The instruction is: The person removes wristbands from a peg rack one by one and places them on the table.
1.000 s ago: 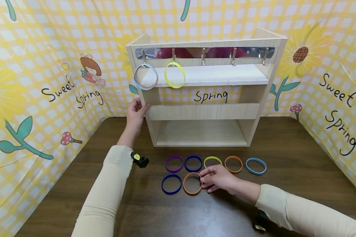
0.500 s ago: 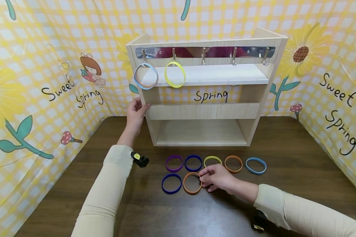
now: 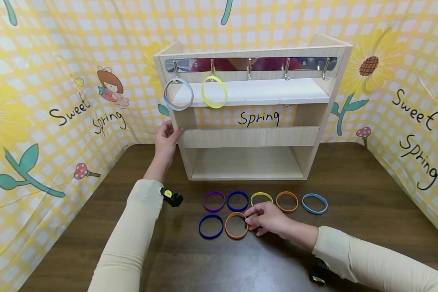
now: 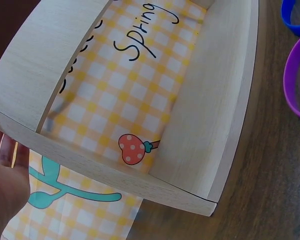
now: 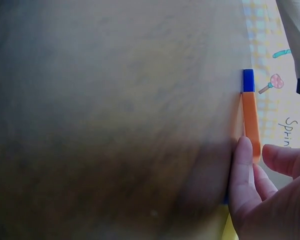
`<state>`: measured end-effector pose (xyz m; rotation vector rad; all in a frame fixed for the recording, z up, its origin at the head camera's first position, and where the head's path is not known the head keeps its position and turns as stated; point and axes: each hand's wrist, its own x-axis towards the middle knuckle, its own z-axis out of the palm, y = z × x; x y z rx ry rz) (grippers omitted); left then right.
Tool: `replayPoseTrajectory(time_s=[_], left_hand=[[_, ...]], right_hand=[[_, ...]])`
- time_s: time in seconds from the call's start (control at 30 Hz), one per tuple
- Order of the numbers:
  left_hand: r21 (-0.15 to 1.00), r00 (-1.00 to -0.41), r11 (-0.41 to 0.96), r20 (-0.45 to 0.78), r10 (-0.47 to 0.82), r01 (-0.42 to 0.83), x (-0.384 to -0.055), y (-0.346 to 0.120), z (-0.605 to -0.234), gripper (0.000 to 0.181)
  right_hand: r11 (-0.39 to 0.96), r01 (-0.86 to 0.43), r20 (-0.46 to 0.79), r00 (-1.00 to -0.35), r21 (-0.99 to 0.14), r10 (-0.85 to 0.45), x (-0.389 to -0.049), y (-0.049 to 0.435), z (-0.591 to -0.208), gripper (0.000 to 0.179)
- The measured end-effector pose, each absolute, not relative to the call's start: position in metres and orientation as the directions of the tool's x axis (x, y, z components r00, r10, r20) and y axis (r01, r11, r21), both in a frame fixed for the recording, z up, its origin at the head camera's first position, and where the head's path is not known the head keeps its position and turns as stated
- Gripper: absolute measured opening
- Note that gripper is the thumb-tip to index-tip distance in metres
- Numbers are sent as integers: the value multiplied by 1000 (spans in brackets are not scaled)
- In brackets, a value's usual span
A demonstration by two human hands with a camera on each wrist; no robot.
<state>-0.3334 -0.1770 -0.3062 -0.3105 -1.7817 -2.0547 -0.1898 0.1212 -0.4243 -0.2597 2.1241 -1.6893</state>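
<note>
My left hand (image 3: 166,142) grips the left side of a light wooden shelf unit (image 3: 250,138), its thumb on the front edge. In the left wrist view the fingers (image 4: 5,147) lie against the outside of the side panel. On the table, my right hand (image 3: 266,219) pinches the right edge of an orange wristband (image 3: 236,237) lying flat. The right wrist view shows that orange wristband (image 5: 250,120) between thumb and fingers. Left of it is a dark blue wristband (image 3: 211,237). Behind the right hand, a yellow wristband (image 3: 261,194) is partly hidden.
A hook rail (image 3: 270,64) runs along the unit's top. A light blue wristband (image 3: 178,108) and a yellow one hang on its two left hooks. Purple (image 3: 214,211), blue (image 3: 238,210), orange (image 3: 286,211) and light blue (image 3: 315,213) wristbands lie before the unit. Patterned cloth (image 3: 76,101) surrounds the table.
My right hand has shifted very slightly at the orange wristband's edge, and the band stays almost in place. The left hand keeps its hold on the shelf unit.
</note>
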Motion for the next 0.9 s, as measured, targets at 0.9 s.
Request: replayPoseTrajectory(time_s=[0.9], left_hand=[[890,-884,-62,436,-169,451,-357,-187,-324,23]], right_hand=[[188,27,-95,-925,-982,-367,-210,120,-381,27]])
